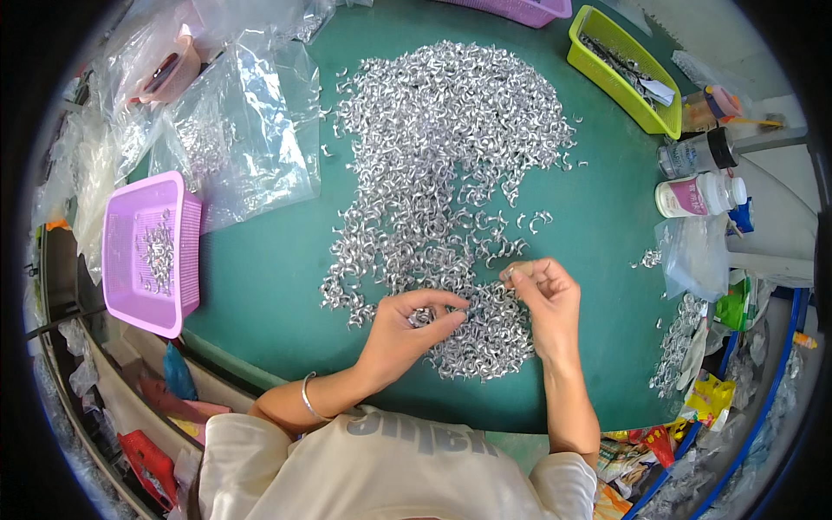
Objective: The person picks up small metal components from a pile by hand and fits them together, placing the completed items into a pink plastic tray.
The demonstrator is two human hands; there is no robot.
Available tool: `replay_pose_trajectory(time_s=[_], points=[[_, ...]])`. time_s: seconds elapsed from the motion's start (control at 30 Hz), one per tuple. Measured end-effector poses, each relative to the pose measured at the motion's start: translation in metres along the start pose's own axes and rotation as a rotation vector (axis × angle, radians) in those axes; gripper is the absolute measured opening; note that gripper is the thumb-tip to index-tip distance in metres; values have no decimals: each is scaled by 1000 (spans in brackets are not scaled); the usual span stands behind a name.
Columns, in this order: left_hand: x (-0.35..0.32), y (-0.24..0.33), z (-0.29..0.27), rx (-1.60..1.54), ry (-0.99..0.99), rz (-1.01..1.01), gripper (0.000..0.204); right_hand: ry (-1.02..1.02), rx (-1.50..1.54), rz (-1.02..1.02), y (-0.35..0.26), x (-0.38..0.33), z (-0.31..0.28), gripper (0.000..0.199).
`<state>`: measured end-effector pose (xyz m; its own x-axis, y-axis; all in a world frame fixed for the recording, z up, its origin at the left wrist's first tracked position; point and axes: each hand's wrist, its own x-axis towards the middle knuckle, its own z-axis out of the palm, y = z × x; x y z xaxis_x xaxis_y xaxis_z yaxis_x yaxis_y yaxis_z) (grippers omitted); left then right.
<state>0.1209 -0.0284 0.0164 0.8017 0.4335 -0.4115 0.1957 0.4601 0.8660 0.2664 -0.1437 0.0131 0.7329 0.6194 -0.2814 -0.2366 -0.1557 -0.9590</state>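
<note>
A large heap of small, curved, silvery metal pieces (451,113) spreads across the green tabletop and runs toward me. At its near end lies a smaller mound of the same pieces (485,347). Low over the left side of that mound, my left hand (407,334) is curled, thumb and forefinger tips nearly together; what lies between them is too small to make out. My right hand (550,299) is at the mound's upper right, thumb and forefinger pinched. Anything in that pinch is hidden or too small to name.
A purple basket (186,260) with some metal pieces stands left, beside clear plastic bags (269,130). A green basket (598,65) is far right, near a white bottle (715,192) and a black-capped bottle (719,149). More metal pieces (680,347) lie along the right edge.
</note>
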Motion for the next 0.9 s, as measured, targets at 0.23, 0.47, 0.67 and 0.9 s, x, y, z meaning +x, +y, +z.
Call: replay_pose_trajectory(time_s=[0.23, 0.47, 0.67, 0.9], points=[[-7, 9, 9, 65, -13, 98, 16, -41, 133, -30, -2, -47, 21, 11], [-14, 12, 8, 99, -52, 155, 11, -3, 53, -215, -4, -61, 26, 17], [-19, 14, 7, -87, -85, -30, 12, -47, 32, -168, -12, -68, 27, 23], [-23, 15, 6, -60, -110, -1, 12, -10, 52, -204, -15, -73, 31, 22]])
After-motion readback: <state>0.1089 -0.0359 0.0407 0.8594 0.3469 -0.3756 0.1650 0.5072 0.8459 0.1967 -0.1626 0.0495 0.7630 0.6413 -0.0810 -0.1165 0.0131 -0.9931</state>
